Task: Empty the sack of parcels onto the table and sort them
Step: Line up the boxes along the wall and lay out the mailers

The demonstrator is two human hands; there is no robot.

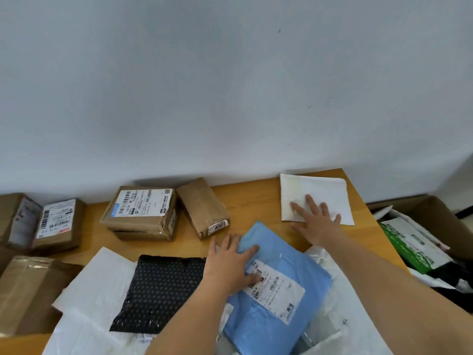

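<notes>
Pinched between thumb and fingers of the left hand (231, 262) is the upper left edge of the blue mailer (275, 285), which lies at the near middle of the table (256, 201), overlapping the white bags (97, 290) and just beside the black dotted mailer (158, 293). Spread flat, fingers straight, the right hand (318, 224) is pressed on the near edge of the white envelope (316, 194) at the far right corner; nothing is clasped by it.

The blue mailer is judged light, soft and slack, its film likely slippery, so a hold at an edge or corner with the other hand beneath would be best. The white envelope looks thin and flat and is better slid than lifted. The brown boxes (140, 212), ranged along the wall, are judged stiff and heavier, to be taken by opposite sides.
</notes>
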